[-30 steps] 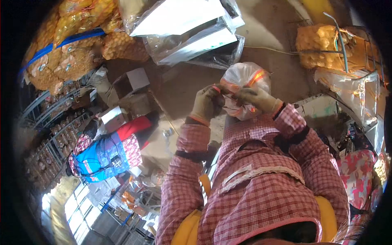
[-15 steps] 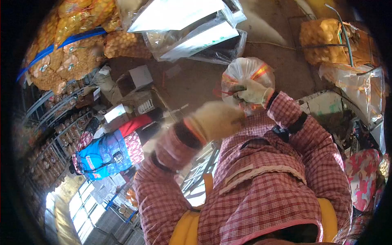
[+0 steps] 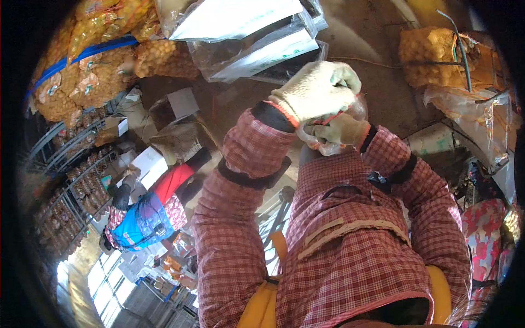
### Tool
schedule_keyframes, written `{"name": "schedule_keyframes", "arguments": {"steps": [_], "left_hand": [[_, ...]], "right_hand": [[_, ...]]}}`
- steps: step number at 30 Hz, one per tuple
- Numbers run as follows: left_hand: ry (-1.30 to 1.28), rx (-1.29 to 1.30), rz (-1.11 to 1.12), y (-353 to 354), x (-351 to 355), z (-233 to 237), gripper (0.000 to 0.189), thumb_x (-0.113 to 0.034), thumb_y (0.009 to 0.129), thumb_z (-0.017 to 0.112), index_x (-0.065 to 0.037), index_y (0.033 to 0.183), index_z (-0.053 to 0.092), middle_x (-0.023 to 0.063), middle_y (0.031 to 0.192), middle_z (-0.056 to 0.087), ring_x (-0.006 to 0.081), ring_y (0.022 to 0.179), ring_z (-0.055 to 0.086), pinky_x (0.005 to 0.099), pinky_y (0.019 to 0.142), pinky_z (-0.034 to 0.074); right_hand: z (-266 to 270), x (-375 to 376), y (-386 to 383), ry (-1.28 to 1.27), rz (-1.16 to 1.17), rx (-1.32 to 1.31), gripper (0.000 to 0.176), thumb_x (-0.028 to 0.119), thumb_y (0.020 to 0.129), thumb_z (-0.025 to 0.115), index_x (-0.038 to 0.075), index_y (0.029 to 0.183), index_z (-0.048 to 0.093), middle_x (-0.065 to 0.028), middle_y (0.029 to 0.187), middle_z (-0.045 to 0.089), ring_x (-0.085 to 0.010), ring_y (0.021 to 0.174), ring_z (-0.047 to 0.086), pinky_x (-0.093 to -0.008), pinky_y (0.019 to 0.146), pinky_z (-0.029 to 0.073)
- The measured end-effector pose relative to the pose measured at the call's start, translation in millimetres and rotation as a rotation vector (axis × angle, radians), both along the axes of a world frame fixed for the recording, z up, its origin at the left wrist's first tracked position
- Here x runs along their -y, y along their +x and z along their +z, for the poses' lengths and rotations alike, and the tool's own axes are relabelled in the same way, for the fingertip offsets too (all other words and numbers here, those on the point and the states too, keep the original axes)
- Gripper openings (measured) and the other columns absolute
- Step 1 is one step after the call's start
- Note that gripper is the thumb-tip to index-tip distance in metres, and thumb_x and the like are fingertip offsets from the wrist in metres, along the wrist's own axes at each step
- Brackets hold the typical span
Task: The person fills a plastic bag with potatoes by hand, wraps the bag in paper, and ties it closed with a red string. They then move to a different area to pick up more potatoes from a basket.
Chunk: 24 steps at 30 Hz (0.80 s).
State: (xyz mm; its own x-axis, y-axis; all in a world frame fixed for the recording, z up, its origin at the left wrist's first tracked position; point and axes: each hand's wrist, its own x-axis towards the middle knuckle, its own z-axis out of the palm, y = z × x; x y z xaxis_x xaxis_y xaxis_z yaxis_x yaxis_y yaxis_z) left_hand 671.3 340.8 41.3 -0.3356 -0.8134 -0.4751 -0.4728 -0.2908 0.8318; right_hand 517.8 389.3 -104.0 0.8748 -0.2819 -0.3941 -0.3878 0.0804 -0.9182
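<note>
A clear plastic bag (image 3: 360, 107) with its gathered end toward me is mostly hidden behind my two gloved hands. My left hand (image 3: 317, 90), in a cream knit glove, is curled closed above the bag. A thin red tie (image 3: 334, 117) runs from under its fingers toward the bag's gathered end. My right hand (image 3: 344, 131), gloved too, is closed around the gathered plastic just below my left hand. What lies inside the bag cannot be made out now.
Large flat plastic-wrapped packages (image 3: 262, 54) lie ahead. Filled net sacks (image 3: 104, 76) are piled at the upper left, with another sack (image 3: 429, 57) at the upper right. A co-worker in a blue apron (image 3: 136, 221) bends near racks of bagged goods (image 3: 60, 224) and cardboard boxes.
My left hand has swung up and forward from beside my body to over the bag, closing at the red tie. My right hand stays at the bag's gathered end. The co-worker has shifted.
</note>
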Motion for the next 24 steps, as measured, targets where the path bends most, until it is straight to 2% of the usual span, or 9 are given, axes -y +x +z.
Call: {"name": "schedule_keyframes", "arguments": {"steps": [1, 3, 6, 9, 11, 14, 19, 21, 24], "left_hand": [[-0.078, -0.091, 0.085, 15.6, -4.8, -10.7, 0.023, -0.009, 0.079, 0.062, 0.000, 0.100, 0.065, 0.0050, 0.092, 0.066, 0.0119, 0.081, 0.061, 0.0266, 0.074, 0.051], [-0.240, -0.178, 0.205, 65.1, -13.6, -40.8, 0.031, -0.007, 0.080, 0.062, 0.000, 0.110, 0.065, 0.0086, 0.108, 0.065, 0.0152, 0.096, 0.060, 0.0274, 0.081, 0.051], [0.021, -0.444, 0.851, 116.1, -38.9, -22.5, 0.030, -0.010, 0.086, 0.064, 0.001, 0.114, 0.064, 0.0077, 0.107, 0.065, 0.0184, 0.098, 0.062, 0.0307, 0.084, 0.052], [-0.058, -0.140, 0.701, 113.3, -76.8, -57.3, 0.030, -0.015, 0.087, 0.067, -0.001, 0.114, 0.066, 0.0039, 0.101, 0.067, 0.0162, 0.098, 0.062, 0.0280, 0.086, 0.050], [0.170, -0.094, 0.658, 71.6, -103.6, -72.8, 0.030, -0.015, 0.085, 0.069, -0.002, 0.112, 0.068, 0.0048, 0.104, 0.066, 0.0152, 0.099, 0.061, 0.0276, 0.086, 0.049], [0.039, -0.047, 0.650, 11.3, -100.3, -88.8, 0.028, -0.012, 0.083, 0.069, -0.002, 0.109, 0.069, 0.0071, 0.110, 0.063, 0.0159, 0.100, 0.061, 0.0286, 0.085, 0.050], [-0.107, 0.006, 0.675, -4.9, -115.0, -117.8, 0.022, -0.006, 0.078, 0.068, 0.000, 0.100, 0.069, 0.0096, 0.110, 0.062, 0.0195, 0.096, 0.063, 0.0306, 0.082, 0.052], [-0.102, 0.001, 0.711, -15.3, -103.6, -123.3, 0.019, -0.004, 0.077, 0.067, 0.000, 0.095, 0.069, 0.0115, 0.106, 0.064, 0.0220, 0.094, 0.064, 0.0311, 0.081, 0.052], [-0.006, 0.005, 0.732, -5.5, -114.3, -119.7, 0.021, -0.005, 0.083, 0.063, 0.001, 0.103, 0.065, 0.0065, 0.111, 0.062, 0.0147, 0.092, 0.061, 0.0267, 0.078, 0.050]], "right_hand": [[-2.6, 3.4, 4.5, 0.000, 0.003, -0.003, 0.019, 0.019, 0.089, 0.061, 0.003, 0.098, 0.066, -0.0075, 0.070, 0.065, -0.0187, 0.063, 0.062, -0.0330, 0.056, 0.047], [-8.7, 14.2, 10.8, 0.549, -0.036, 0.021, 0.015, 0.013, 0.088, 0.061, 0.002, 0.097, 0.066, -0.0047, 0.071, 0.064, -0.0117, 0.060, 0.060, -0.0269, 0.051, 0.045], [-10.3, 14.7, 25.0, 0.589, -0.087, 0.001, 0.013, 0.011, 0.088, 0.062, 0.001, 0.096, 0.065, -0.0046, 0.070, 0.064, -0.0109, 0.058, 0.059, -0.0262, 0.049, 0.045], [-28.0, 23.0, 24.3, 0.663, -0.135, 0.103, 0.013, 0.012, 0.088, 0.062, 0.001, 0.095, 0.064, -0.0036, 0.068, 0.062, -0.0109, 0.056, 0.059, -0.0259, 0.047, 0.045], [-21.5, 27.9, 20.0, 0.661, -0.107, 0.059, 0.014, 0.013, 0.088, 0.061, 0.002, 0.096, 0.063, -0.0034, 0.067, 0.062, -0.0112, 0.054, 0.059, -0.0257, 0.046, 0.045], [-25.5, 43.7, 10.3, 0.616, -0.042, 0.015, 0.015, 0.014, 0.089, 0.059, 0.003, 0.098, 0.062, -0.0033, 0.066, 0.061, -0.0121, 0.052, 0.059, -0.0255, 0.045, 0.045], [-15.5, 39.9, 3.9, 0.526, 0.074, -0.047, 0.017, 0.016, 0.089, 0.059, 0.003, 0.099, 0.062, -0.0039, 0.069, 0.062, -0.0133, 0.055, 0.061, -0.0262, 0.047, 0.047], [-16.8, 49.2, -8.4, 0.658, 0.009, 0.040, 0.017, 0.019, 0.090, 0.061, 0.004, 0.097, 0.063, -0.0046, 0.072, 0.064, -0.0134, 0.060, 0.063, -0.0274, 0.052, 0.049], [-12.0, 46.4, -10.5, 0.800, -0.078, -0.001, 0.021, 0.021, 0.091, 0.062, 0.004, 0.104, 0.065, -0.0053, 0.079, 0.066, -0.0130, 0.065, 0.063, -0.0274, 0.058, 0.051]]}}
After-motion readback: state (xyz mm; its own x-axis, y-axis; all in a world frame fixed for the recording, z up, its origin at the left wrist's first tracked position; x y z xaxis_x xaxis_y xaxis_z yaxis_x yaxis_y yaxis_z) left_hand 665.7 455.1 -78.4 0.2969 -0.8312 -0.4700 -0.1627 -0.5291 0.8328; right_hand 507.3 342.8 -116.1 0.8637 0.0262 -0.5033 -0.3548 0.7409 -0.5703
